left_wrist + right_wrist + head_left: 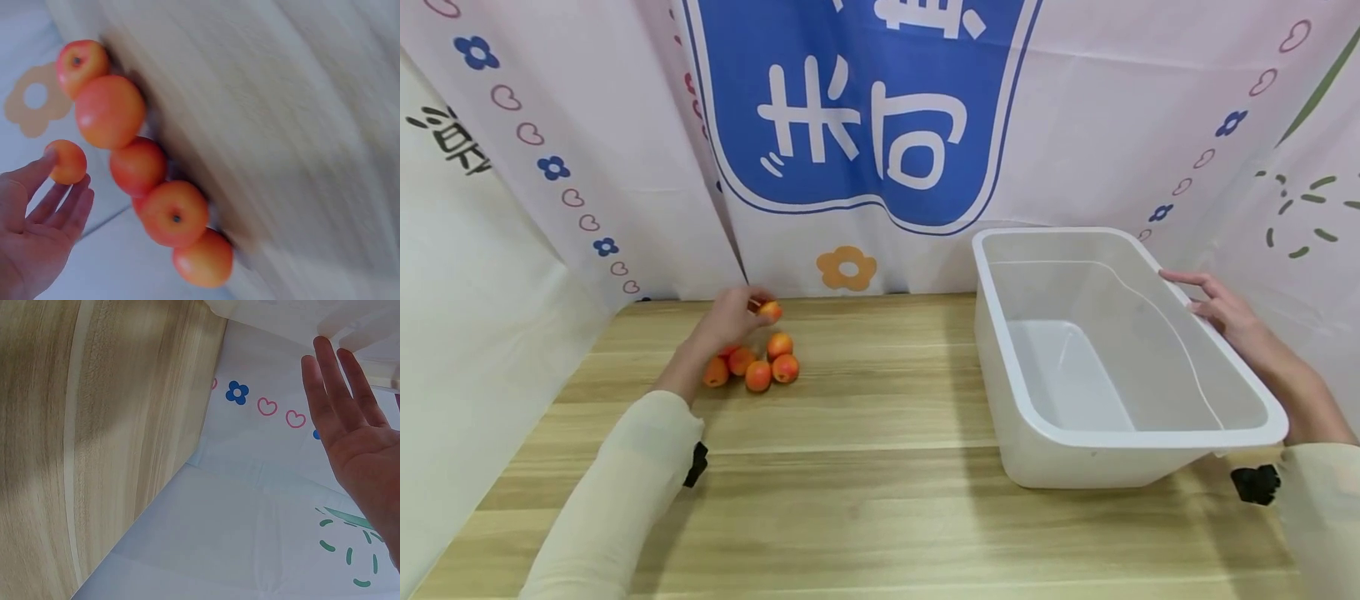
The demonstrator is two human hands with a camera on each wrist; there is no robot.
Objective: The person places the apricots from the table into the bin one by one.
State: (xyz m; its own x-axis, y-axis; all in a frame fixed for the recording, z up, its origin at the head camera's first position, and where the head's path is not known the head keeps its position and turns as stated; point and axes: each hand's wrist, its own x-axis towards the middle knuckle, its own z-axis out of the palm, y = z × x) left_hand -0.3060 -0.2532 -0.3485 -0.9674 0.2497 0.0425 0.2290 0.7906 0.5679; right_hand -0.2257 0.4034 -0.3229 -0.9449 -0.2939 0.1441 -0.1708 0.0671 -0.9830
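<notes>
My left hand point(733, 318) pinches a small orange-red apple point(67, 162) between thumb and fingertips, raised off the table. Just beside it, several more small apples point(758, 376) sit close together on the wood. The left wrist view shows them in a touching row, one apple point(174, 214) with its dimpled end visible. My right hand point(1236, 321) is at the right rim of a white plastic bin point(1007, 367). Its visible fingers point(334, 381) are straight against the bin's outer side; the thumb is mostly hidden. No fruit shows inside the bin.
The wooden table point(865, 517) ends at a printed cloth backdrop point(917, 258) behind the apples and bin. White cloth walls stand at left and right. Table surface lies between the apples and the bin.
</notes>
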